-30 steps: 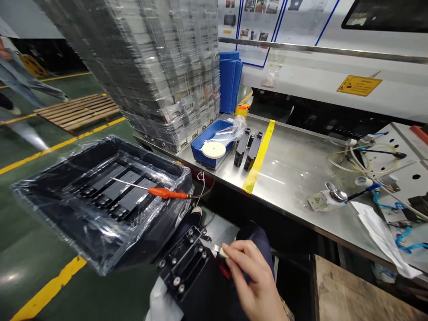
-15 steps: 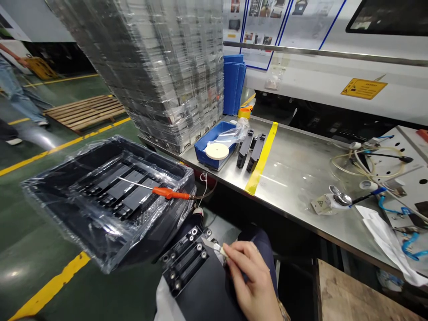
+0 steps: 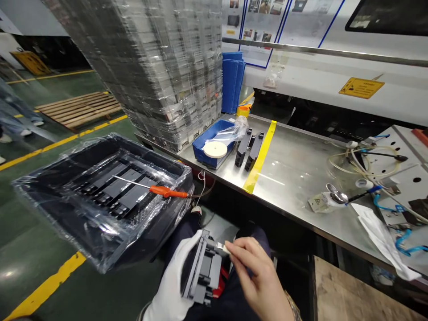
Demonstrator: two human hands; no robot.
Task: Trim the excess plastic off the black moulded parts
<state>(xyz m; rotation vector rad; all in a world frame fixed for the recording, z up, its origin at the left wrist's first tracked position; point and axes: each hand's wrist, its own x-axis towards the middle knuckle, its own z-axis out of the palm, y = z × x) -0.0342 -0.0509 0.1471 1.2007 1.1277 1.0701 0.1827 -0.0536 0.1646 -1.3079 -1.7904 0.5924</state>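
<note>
Wrapped stack of trays (image 3: 160, 67) towers at eleven o'clock, its base on the steel counter (image 3: 294, 178). At nine o'clock sits a plastic-lined black tray (image 3: 100, 196), an orange-handled probe (image 3: 160, 191) lying across it. Down at six, the gloved left hand (image 3: 174, 281) wraps around a black plastic part (image 3: 203, 272), tilting it on edge, seemingly to expose its side. The bare right hand (image 3: 257, 272) pinches a small blade (image 3: 222, 247) whose tip touches the part's top edge.

orange screwdriver (image 3: 168, 192), blue bin (image 3: 207, 143)
</note>
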